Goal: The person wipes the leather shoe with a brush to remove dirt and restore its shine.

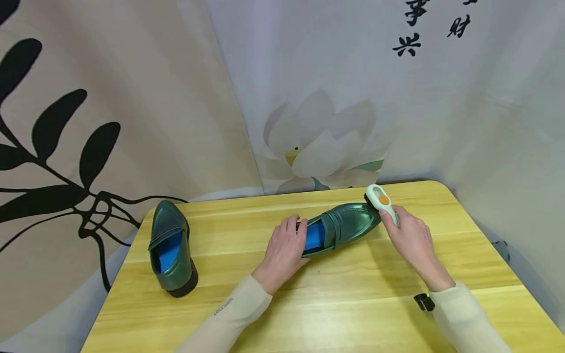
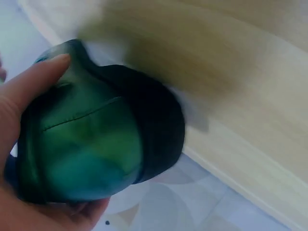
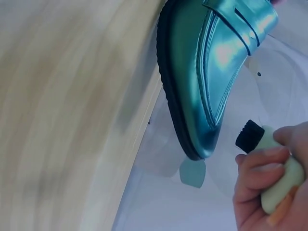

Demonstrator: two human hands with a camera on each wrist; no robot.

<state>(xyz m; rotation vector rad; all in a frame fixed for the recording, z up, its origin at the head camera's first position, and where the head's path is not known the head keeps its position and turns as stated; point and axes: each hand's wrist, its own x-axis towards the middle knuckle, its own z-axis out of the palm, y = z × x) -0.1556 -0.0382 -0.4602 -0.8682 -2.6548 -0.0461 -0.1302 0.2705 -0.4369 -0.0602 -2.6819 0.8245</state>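
Head view — left hand (image 1: 282,252) grips the green shoe (image 1: 355,223) by its heel (image 2: 91,149), toe (image 3: 204,144) pointing toward the right hand (image 1: 412,238), fingers wrapped round a brush (image 1: 379,198) — just off the toe.

The tabletop (image 1: 344,314) was yellowish, streaky-grained wood with a rounded far right corner; a green loafer (image 1: 183,257) with a blue insole (image 1: 169,251) stood near its left edge.
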